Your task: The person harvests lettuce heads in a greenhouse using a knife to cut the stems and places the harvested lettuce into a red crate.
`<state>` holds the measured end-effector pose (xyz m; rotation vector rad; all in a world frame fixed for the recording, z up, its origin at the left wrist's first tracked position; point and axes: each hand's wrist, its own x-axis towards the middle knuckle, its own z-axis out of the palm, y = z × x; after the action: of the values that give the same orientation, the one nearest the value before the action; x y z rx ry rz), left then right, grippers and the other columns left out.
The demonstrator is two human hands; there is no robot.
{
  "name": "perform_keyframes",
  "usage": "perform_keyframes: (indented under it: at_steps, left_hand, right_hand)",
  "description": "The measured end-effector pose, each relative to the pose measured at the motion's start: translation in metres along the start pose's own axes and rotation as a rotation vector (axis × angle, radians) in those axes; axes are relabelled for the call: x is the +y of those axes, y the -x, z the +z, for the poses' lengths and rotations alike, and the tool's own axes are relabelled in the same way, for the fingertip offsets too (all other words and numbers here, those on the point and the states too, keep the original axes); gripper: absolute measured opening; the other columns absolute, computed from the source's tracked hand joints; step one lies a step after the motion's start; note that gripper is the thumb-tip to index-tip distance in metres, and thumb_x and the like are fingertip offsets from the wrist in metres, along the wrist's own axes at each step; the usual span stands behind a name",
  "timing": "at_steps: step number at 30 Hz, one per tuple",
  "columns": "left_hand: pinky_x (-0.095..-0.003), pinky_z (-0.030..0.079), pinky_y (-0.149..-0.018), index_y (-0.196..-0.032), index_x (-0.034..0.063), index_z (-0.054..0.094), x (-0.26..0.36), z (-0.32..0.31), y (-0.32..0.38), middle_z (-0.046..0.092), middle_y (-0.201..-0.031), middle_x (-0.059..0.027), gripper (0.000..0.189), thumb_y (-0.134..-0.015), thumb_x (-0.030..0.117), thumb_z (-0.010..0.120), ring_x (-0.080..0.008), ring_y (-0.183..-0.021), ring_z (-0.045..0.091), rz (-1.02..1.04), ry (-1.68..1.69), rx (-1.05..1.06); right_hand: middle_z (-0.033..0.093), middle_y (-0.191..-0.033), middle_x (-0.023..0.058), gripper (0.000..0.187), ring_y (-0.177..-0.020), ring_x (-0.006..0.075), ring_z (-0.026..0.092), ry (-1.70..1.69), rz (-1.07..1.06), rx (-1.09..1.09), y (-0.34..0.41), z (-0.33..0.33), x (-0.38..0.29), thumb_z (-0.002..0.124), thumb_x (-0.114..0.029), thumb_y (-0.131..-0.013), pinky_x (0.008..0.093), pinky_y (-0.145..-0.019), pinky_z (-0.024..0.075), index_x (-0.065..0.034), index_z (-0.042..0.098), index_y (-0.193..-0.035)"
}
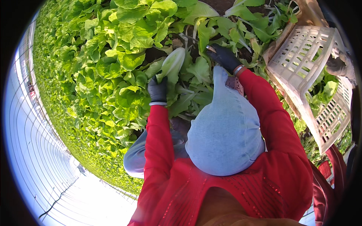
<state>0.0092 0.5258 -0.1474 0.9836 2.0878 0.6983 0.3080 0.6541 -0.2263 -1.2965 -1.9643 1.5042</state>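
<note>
My left hand [157,89], in a dark glove, is closed around the leafy end of a cut head of leafy greens [174,60], whose pale base points up and away. Farther right, my right hand [224,56], also dark-gloved, is closed on a small metal-ended tool, probably a knife [188,37]; its thin dark blade seems to point left, partly hidden by a leaf. Loose leaves [200,70] lie on the soil between and below my hands.
Dense standing greens [113,62] fill the left. A white plastic crate [302,53] holding greens stands at right beside brown sheeting [308,11]. Another person's gloved hand [338,66] touches the crate's side. My denim-clad knee [135,158] is at the bed's edge.
</note>
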Motion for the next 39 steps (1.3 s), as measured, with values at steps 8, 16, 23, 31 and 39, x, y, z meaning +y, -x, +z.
perform_keyframes:
  at_steps: [8, 16, 23, 31, 39]
  left_hand:
    - [-0.0288, 0.048, -0.083, -0.112, 0.0019, 0.061, 0.071, -0.017, 0.055, 0.065, -0.105, -0.0053, 0.034, -0.079, 0.003, 0.07, -0.0146, -0.091, 0.061, -0.286, 0.5, -0.22]
    - [-0.0364, 0.042, -0.097, -0.128, -0.0022, 0.045, 0.103, -0.004, 0.085, 0.055, -0.122, -0.018, 0.078, -0.067, 0.029, 0.083, -0.0261, -0.115, 0.052, 0.217, 0.012, -0.125]
    - [-0.037, 0.05, -0.083, -0.118, 0.0001, 0.053, 0.114, 0.045, 0.052, 0.064, -0.106, -0.0163, 0.062, -0.068, 0.027, 0.079, -0.0279, -0.096, 0.063, -0.125, -0.078, -0.3]
    - [-0.0448, 0.05, -0.083, -0.11, 0.0097, 0.061, 0.096, 0.018, -0.016, 0.061, -0.111, -0.0229, 0.053, -0.063, 0.028, 0.076, -0.0386, -0.096, 0.061, 0.129, -0.83, -0.404]
    - [-0.0432, 0.049, -0.086, -0.114, 0.0103, 0.058, 0.013, -0.027, -0.03, 0.059, -0.114, -0.0208, 0.056, -0.064, 0.028, 0.076, -0.0351, -0.1, 0.06, -0.078, -0.792, -0.435]
  right_hand:
    - [0.056, -0.084, 0.0003, 0.041, -0.069, 0.0109, 0.05, -0.813, 0.242, 0.038, 0.026, -0.012, -0.087, 0.07, -0.031, -0.081, 0.027, -0.063, 0.0425, -0.0073, 0.058, -0.113]
    - [0.053, -0.083, 0.0, 0.036, -0.07, 0.0088, 0.047, -0.803, 0.277, -0.232, 0.038, -0.006, -0.1, 0.07, -0.03, -0.081, 0.026, -0.062, 0.0408, -0.006, 0.056, -0.104]
    - [0.059, -0.084, 0.0014, 0.038, -0.065, 0.0086, 0.049, -0.742, 0.383, -0.337, 0.016, 0.008, -0.081, 0.055, -0.04, -0.092, 0.0265, -0.059, 0.0421, -0.0039, 0.06, -0.103]
    - [0.061, -0.092, 0.0226, 0.041, -0.082, 0.0393, 0.059, -0.002, -0.019, -0.279, -0.025, 0.071, -0.022, 0.05, -0.041, -0.092, 0.0444, -0.071, 0.0457, -0.0043, 0.056, -0.108]
    - [0.059, -0.082, 0.0223, 0.037, -0.078, 0.0385, 0.058, 0.143, -0.183, -0.286, -0.032, 0.084, -0.028, 0.049, -0.038, -0.093, 0.0449, -0.068, 0.0447, -0.0033, 0.057, -0.101]
